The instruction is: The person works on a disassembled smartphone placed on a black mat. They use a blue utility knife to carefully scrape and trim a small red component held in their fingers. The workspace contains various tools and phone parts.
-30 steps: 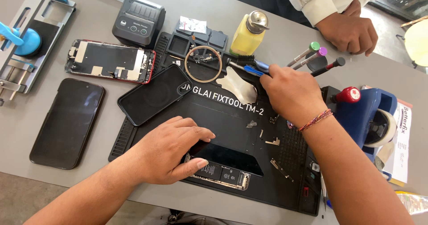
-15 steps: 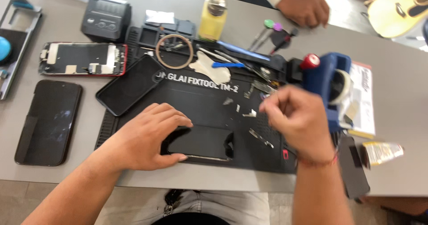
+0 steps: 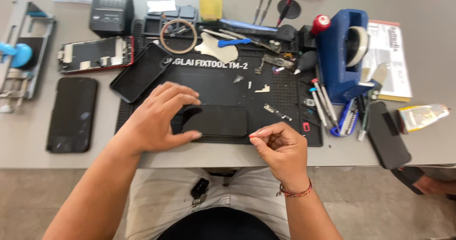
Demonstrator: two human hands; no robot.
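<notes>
two hands work at the mat's (image 3: 142,121) near edge: right hand (image 3: 280,152) curled, fingertips pinched together, just right of the phone (image 3: 216,121). left hand (image 3: 156,119) spread, clamping its left end. phone's long axis runs left-right.

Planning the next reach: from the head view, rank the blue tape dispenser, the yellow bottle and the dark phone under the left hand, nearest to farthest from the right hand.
1. Dark phone, just left of the right hand.
2. Blue tape dispenser, up and right.
3. Yellow bottle, far edge.
</notes>
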